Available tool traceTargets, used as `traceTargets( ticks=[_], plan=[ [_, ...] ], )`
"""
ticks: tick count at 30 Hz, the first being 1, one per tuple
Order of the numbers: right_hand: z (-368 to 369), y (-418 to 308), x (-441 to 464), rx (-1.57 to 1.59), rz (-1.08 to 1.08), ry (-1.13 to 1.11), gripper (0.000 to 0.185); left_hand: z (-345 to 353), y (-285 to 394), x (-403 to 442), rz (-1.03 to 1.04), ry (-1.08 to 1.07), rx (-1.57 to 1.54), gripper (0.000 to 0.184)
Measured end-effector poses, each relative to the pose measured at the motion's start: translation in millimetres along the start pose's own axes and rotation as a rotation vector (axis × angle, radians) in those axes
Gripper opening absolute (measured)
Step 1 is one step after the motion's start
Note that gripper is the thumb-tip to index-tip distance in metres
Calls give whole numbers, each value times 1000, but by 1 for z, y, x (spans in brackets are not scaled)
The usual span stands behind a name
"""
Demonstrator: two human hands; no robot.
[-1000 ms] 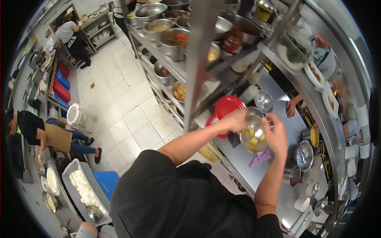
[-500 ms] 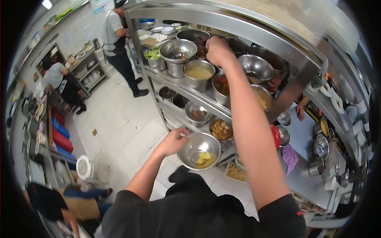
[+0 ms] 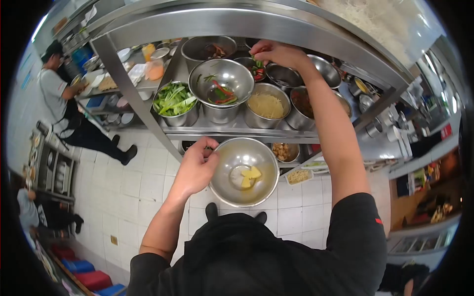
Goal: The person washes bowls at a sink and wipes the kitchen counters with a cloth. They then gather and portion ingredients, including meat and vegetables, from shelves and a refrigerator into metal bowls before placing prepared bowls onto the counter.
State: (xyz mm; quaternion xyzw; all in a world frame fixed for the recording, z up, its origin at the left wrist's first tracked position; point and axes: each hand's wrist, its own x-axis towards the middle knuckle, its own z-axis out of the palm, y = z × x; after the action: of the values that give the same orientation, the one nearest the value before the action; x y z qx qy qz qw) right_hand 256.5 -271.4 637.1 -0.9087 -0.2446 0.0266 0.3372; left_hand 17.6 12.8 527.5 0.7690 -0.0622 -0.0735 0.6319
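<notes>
My left hand (image 3: 197, 166) grips the rim of a steel mixing bowl (image 3: 222, 180), which hangs in front of the shelf. Several yellow pieces (image 3: 251, 173) lie in the bottom of that bowl. My right hand (image 3: 280, 53) reaches over the shelf, its fingers pinched on green vegetable pieces (image 3: 257, 63). Just below the fingertips are red and green vegetable pieces (image 3: 258, 75) in a pot. Nearer to me, another steel bowl (image 3: 200, 84) with red and green strips sits on top of a pot. Beside it stands a pot of pale yellow shreds (image 3: 266, 105).
Leafy greens (image 3: 174, 101) fill a pot at the shelf's left end. The shelf's metal post (image 3: 133, 93) and top rail (image 3: 237, 22) frame my reach. Lower down are a bowl of brown chunks (image 3: 282, 152) and a tray (image 3: 299, 176). A co-worker (image 3: 59, 98) stands at the left.
The view has swung round, so the shelf faces me more squarely and the co-worker appears further left. Green pieces now show in my right fingers. My left hand still holds the bowl.
</notes>
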Motion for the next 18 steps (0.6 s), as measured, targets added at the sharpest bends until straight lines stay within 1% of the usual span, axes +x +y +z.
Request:
traceTargets(
  ticks=[1, 3, 4, 5, 6, 7, 8, 10, 12, 13, 14, 15, 17, 18],
  plan=[
    [-5, -16, -24, 56, 25, 52, 30, -3, 3, 9, 4, -47, 25, 19],
    [-7, -46, -81, 123, 66, 78, 25, 1, 1, 24, 44, -95, 23, 20],
    [-6, -85, -114, 105, 107, 40, 20, 4, -1, 32, 54, -112, 23, 20],
    [8, -82, -133, 198, 19, -24, 14, 8, -3, 38, 72, -139, 25, 21],
    [24, -89, -145, 36, 3, -161, 15, 12, -3, 43, 88, -165, 28, 21],
    [45, -94, -154, -14, -187, -265, 19, 15, -1, 46, 73, -189, 14, 21],
    [62, -95, -158, -139, -136, -380, 21, 18, 2, 49, 76, -206, 19, 21],
    [62, -95, -164, -86, -136, -222, 21, 23, 6, 54, 76, -221, 38, 22],
    [34, -100, -155, 115, 104, -173, 20, 29, -2, 61, 106, -232, 30, 21],
    [22, -104, -144, -13, 58, -64, 20, 30, 2, 62, 90, -249, 13, 19],
    [15, -98, -128, 49, 6, 39, 17, 31, 5, 64, 72, -266, 0, 17],
    [9, -86, -110, 52, -4, 87, 16, 32, 8, 65, 73, -270, 5, 17],
    [14, -71, -65, 119, 135, 236, 18, 33, 12, 68, 77, -257, 44, 17],
    [15, -56, -44, 114, 112, 128, 21, 34, 13, 68, 74, -255, 43, 17]
  ],
)
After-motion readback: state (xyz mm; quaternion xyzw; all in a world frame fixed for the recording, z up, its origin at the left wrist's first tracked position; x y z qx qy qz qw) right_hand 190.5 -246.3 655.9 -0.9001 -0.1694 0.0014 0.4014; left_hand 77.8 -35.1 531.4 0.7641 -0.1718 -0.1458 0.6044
